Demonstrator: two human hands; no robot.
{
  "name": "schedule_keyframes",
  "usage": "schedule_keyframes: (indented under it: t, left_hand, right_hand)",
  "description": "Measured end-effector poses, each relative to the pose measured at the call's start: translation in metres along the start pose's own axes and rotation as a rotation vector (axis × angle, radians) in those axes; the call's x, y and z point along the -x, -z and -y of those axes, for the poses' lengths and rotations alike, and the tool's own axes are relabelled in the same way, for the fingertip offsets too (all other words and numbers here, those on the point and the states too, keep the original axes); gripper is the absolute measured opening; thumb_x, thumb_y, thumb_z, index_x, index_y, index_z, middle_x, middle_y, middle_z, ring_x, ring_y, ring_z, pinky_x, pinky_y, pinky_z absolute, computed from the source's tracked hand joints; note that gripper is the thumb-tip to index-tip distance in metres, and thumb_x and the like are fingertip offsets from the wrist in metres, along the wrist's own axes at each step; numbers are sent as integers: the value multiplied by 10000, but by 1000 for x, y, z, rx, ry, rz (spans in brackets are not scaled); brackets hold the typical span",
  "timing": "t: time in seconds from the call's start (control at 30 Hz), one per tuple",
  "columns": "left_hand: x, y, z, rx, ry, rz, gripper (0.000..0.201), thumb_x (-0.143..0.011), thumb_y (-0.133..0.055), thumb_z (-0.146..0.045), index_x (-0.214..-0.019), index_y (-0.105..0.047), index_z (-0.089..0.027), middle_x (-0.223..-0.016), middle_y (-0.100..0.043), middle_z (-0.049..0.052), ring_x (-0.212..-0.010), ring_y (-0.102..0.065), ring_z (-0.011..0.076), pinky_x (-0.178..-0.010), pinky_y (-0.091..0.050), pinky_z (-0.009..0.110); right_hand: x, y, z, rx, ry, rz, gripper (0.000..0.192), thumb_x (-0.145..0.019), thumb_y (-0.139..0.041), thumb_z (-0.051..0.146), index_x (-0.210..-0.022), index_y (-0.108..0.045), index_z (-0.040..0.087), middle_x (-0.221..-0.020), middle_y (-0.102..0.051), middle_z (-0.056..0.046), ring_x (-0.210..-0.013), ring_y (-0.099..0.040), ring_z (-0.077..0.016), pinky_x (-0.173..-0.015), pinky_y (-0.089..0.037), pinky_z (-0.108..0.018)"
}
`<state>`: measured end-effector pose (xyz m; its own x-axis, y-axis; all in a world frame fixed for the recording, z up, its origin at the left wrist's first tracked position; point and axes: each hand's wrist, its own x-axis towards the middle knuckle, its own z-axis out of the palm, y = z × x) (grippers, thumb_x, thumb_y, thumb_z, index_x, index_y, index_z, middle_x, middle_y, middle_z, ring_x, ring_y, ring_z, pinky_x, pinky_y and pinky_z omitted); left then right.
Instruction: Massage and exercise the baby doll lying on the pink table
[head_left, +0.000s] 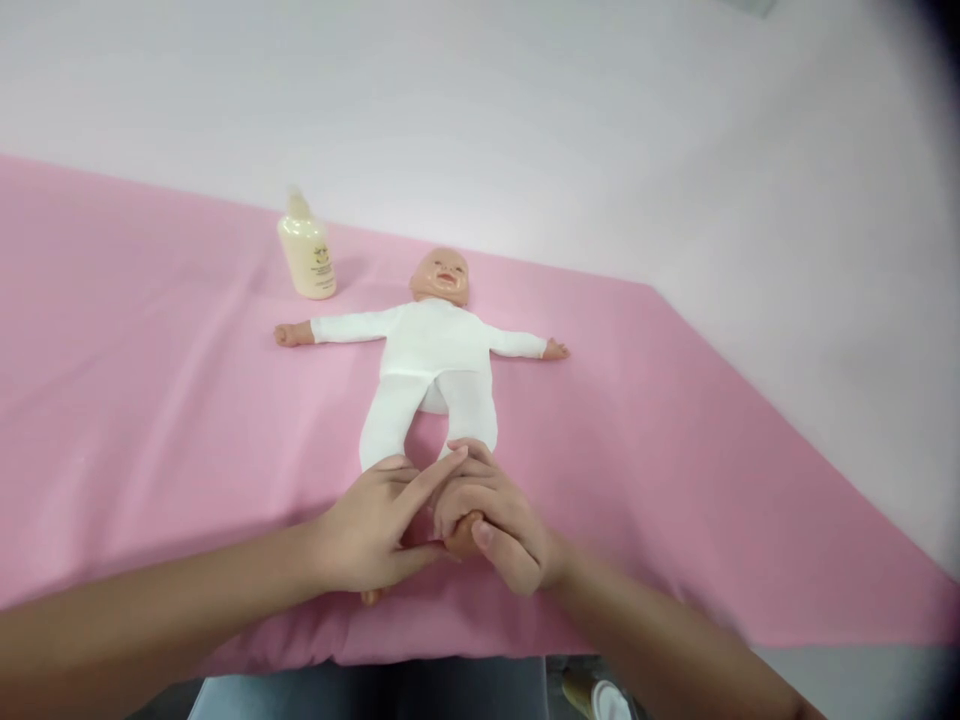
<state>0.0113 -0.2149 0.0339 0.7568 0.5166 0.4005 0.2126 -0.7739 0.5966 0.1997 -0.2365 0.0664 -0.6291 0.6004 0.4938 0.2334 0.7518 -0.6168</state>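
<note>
Plastic baby doll [435, 345] in soft white knit suit lying face-up, arms spread, mid-surface on smooth pink cloth [150, 400]. Right hand [499, 525] wrapping grip around one doll foot; left hand [375, 525] lying flat, fingers extended, touching other. Cream rounded bottle [307, 255] standing upright near doll's arm; contents not showing.

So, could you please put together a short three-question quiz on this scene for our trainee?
1. True or false: the doll lies face up on the pink cloth.
2. Where does the bottle stand? A) beside the doll's feet B) beyond one outstretched arm, near the head C) on its chest
3. Which part of the doll do the left hand and right hand cover?

Key: 1 true. 2 B. 3 the feet; one foot shows inside the right hand's curled fingers.
</note>
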Motion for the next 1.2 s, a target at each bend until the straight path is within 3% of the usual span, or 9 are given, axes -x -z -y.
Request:
schedule_keyframes:
  t: [0.33,0.5,0.6,0.7,0.83,0.93,1.07,1.2]
  left_hand:
    - [0,1,1,-26,-59,10,753,-861,-500,-242,-1506,-112,-225,-888,-682,17,-783,-633,212,-770,-479,371]
    - [1,3,0,-35,-34,-23,690,-864,-510,-251,-1475,-191,-231,-947,-678,37,-787,-630,214,-755,-500,374]
    - [1,3,1,-19,-71,-53,751,-868,-490,-232,-1511,-103,-228,-991,-680,54,-830,-637,221,-764,-506,382]
    - [1,2,3,-19,-107,-61,755,-890,-451,-225,-1529,-49,-216,-963,-685,54,-853,-639,226,-781,-508,396]
    - [1,2,5,8,-127,-71,702,-933,-405,-256,-1531,-42,-202,-835,-677,21,-812,-642,218,-779,-515,397]
    - [2,3,4,-4,-101,-68,665,-953,-394,-296,-1528,-68,-222,-958,-688,57,-830,-646,221,-763,-522,395]
    - [4,4,5,22,-48,-92,627,-967,-392,-311,-1522,-110,-241,-1042,-688,76,-898,-643,242,-802,-520,424]
    - [5,2,6,143,-2,-109,618,-971,-404,-316,-1520,-132,-232,-930,-684,45,-884,-635,228,-834,-508,423]
  right_hand:
    - [-1,-3,2,-184,-170,-100,526,-1019,-141,338,-730,-561,209,-636,-660,11,-699,-629,-127,-1089,-310,-390]
    - [-2,-1,1,-357,-275,-160,419,-1028,-216,357,-864,-565,192,-702,-704,-6,-737,-665,-129,-1094,-348,-394]
    - [0,-4,-1,-469,-354,-224,283,-1020,-295,362,-1008,-530,206,-711,-699,11,-661,-665,-117,-877,-512,-315]
    - [1,-6,-2,-461,-406,-300,185,-1003,-373,344,-1098,-490,237,-754,-677,22,-668,-659,-106,-654,-530,-227]
    - [3,-4,-4,-244,-384,-385,163,-986,-425,292,-1109,-524,249,-923,-652,-21,-832,-649,-122,-740,-543,-261]
    - [5,-2,-8,-117,-328,-375,193,-979,-420,280,-1127,-543,269,-1014,-626,-51,-890,-631,-162,-813,-546,-355]
    - [7,-1,-12,-8,-168,-357,252,-922,-516,321,-1173,-529,303,-1037,-640,-52,-977,-624,-229,-1046,-419,-520]
    - [7,1,-11,63,-149,-328,335,-877,-546,338,-1208,-511,302,-1068,-637,-53,-1026,-621,-255,-1100,-364,-541]
